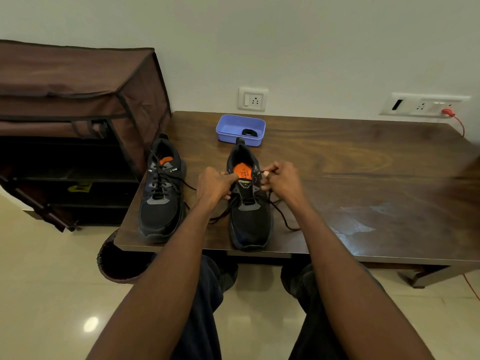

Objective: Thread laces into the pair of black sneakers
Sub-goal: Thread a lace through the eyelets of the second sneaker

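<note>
Two black sneakers with orange insoles stand on the dark wooden table [337,162], toes toward me. The left sneaker [161,193] has its black lace crossed through the eyelets, ends trailing to the right. The right sneaker [248,203] sits between my hands. My left hand [215,184] grips its left collar edge at the top eyelets. My right hand [279,178] pinches the black lace [281,215] at the right top eyelet. Loose lace runs out on both sides of this shoe.
A blue plastic tray [240,129] holding a coiled black lace stands behind the right sneaker. A brown fabric shoe rack [78,120] stands left of the table. Wall sockets and a red cable [457,120] are at the back right. My knees are under the table's front edge.
</note>
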### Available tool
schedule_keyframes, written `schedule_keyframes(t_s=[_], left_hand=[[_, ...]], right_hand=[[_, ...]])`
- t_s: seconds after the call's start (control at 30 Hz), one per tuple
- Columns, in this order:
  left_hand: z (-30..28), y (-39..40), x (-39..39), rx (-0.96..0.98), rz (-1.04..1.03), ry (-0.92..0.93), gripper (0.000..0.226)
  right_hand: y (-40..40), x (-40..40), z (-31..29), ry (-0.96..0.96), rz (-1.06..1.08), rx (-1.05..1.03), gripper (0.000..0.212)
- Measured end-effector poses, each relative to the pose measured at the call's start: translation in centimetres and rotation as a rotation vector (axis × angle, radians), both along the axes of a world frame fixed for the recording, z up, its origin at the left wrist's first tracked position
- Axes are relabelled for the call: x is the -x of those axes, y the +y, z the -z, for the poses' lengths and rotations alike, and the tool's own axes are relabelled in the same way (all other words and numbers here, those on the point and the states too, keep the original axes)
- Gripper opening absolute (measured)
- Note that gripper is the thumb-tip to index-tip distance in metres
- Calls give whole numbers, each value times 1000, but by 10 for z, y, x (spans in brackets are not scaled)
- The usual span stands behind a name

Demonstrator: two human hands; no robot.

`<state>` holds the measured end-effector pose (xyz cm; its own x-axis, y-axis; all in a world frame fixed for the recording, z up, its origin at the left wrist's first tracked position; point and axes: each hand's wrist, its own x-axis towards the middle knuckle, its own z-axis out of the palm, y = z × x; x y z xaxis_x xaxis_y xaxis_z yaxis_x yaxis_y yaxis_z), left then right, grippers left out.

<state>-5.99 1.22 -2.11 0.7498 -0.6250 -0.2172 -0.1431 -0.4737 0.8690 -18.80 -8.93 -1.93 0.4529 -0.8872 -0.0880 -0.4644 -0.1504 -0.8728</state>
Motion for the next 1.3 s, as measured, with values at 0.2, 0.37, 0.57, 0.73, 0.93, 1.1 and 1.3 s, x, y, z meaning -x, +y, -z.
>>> schedule_keyframes(t_s=[0.2,0.37,0.57,0.73,0.93,1.1,1.3], left_hand=[[3,0,0,-3,18,23,13],[4,-1,0,-59,67,0,23],[1,1,1,-112,129,-4,23],[2,0,2,-72,123,-2,16],[1,0,0,-25,103,26,26],[-2,1,5,48,209,-29,23],[-3,-6,17,-172,535,-231,27]], right_hand=[[-22,33,5,477,231,293,49],[-9,17,-5,247,-76,248,12],[16,-13,8,361,-340,290,17],[21,-11,7,259,-106,198,28],[2,-4,-5,82,37,-139,29],[-7,6,-7,-64,11,-372,33],[-9,10,-5,-110,4,-459,29]])
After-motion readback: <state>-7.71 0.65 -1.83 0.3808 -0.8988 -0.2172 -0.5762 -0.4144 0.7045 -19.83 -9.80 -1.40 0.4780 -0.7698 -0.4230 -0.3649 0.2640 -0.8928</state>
